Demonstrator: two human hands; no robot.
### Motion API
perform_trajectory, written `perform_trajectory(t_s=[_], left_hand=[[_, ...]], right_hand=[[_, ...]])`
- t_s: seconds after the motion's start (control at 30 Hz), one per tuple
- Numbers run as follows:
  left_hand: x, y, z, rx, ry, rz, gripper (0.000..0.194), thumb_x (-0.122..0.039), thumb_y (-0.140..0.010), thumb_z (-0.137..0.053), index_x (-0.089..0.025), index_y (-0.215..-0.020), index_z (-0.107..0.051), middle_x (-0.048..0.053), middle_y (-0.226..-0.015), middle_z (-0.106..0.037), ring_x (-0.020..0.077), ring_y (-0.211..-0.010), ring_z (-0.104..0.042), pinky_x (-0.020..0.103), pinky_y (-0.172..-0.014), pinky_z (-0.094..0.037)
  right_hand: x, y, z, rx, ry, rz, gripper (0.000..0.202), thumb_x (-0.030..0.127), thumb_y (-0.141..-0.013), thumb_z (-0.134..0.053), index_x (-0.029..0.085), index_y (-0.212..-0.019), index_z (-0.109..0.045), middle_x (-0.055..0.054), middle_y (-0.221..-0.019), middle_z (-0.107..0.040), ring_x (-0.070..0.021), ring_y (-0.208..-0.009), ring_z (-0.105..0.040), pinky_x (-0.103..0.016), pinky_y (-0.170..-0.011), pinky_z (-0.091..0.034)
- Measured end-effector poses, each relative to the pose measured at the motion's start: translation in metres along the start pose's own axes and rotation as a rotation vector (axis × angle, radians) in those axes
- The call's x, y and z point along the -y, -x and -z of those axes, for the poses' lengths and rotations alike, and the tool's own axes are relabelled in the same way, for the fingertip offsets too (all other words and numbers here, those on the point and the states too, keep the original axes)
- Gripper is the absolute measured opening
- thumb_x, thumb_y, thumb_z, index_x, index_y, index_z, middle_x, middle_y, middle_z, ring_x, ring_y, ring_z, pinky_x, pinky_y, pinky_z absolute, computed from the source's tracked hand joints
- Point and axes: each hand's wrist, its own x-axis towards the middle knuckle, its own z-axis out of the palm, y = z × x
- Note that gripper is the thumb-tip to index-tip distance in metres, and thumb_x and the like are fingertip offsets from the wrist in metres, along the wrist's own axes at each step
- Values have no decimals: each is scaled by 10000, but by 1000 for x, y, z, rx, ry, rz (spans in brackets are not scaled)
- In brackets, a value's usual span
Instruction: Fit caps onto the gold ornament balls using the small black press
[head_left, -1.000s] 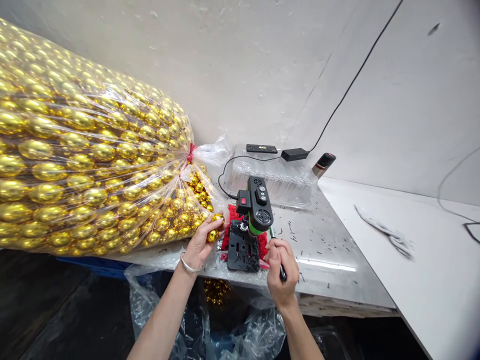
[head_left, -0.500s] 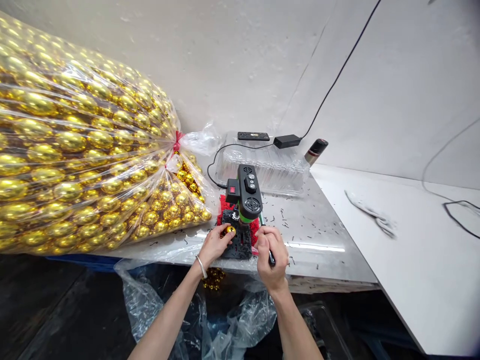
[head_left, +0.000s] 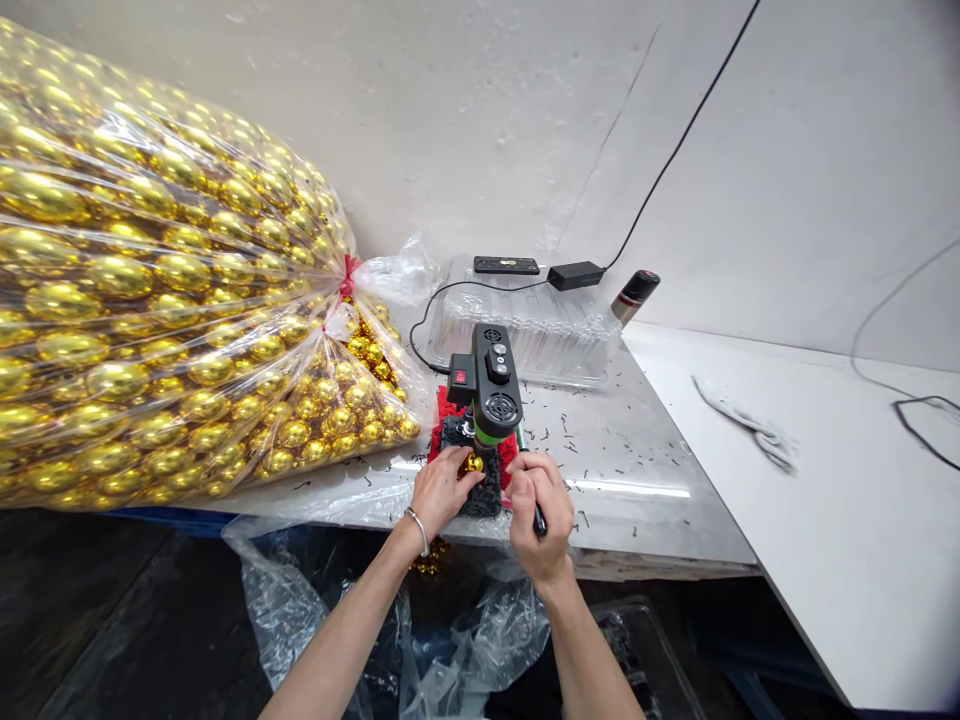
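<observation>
My left hand (head_left: 444, 490) pinches a small shiny gold ball (head_left: 474, 464) between thumb and fingers, right under the head of a small black bench drill press (head_left: 495, 375). The ball sits over the dark base (head_left: 481, 497) of the machine, which is strewn with black shavings. A red cloth or mat (head_left: 508, 455) lies beneath that base. With its fingers wrapped round the black-gripped lever handle (head_left: 540, 520), my right hand (head_left: 541, 510) is at the right side of the machine. The bit is hidden behind the drill head.
A large clear bag (head_left: 165, 300) of gold balls fills the left. Behind the machine are a clear plastic tray (head_left: 555, 345), a phone-like black slab (head_left: 506, 265), a power adapter (head_left: 576, 275) and a bottle (head_left: 636, 295). A glove (head_left: 746, 425) lies right. Plastic sheeting (head_left: 480, 650) hangs below.
My left hand has shifted slightly right and turned the gold ball, bringing it further under the drill head. My right hand stays on the lever. The view has moved a little.
</observation>
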Motion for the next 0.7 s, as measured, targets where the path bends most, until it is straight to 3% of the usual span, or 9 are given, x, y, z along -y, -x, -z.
perform_trajectory(t_s=[0.33,0.5,0.6,0.7], left_hand=[[1,-1,-3,-4,-89,-4,351,-332,-848,-584,-165,-1154,-627,99,-1145,-655,237,-974,-650,303,-807,-497],[1,-2,-3,-10,-85,-5,316,-322,-855,-574,-175,-1128,-632,88,-1106,-664,229,-947,-652,298,-785,-496],[1,-1,-2,2,-75,-8,314,-317,-858,-571,-162,-1124,-634,95,-1093,-668,235,-943,-656,307,-779,-501],[2,-1,-3,-3,-63,-13,338,-323,-840,-598,-154,-1130,-635,105,-1112,-666,247,-964,-653,315,-797,-501]], right_hand=[[-27,27,-15,-23,-26,106,181,103,-888,-379,192,-768,-481,-39,-796,-520,-141,-753,-530,-294,-648,-463],[-46,41,-31,-107,22,191,230,152,-921,-322,197,-740,-457,-18,-776,-494,-137,-742,-549,-357,-765,-475],[-47,42,-33,-104,19,194,239,150,-920,-322,200,-726,-452,-14,-767,-487,-136,-734,-556,-347,-736,-479],[-34,31,-26,-131,-42,105,244,143,-910,-327,198,-707,-450,-18,-744,-490,-137,-701,-528,-316,-646,-462]])
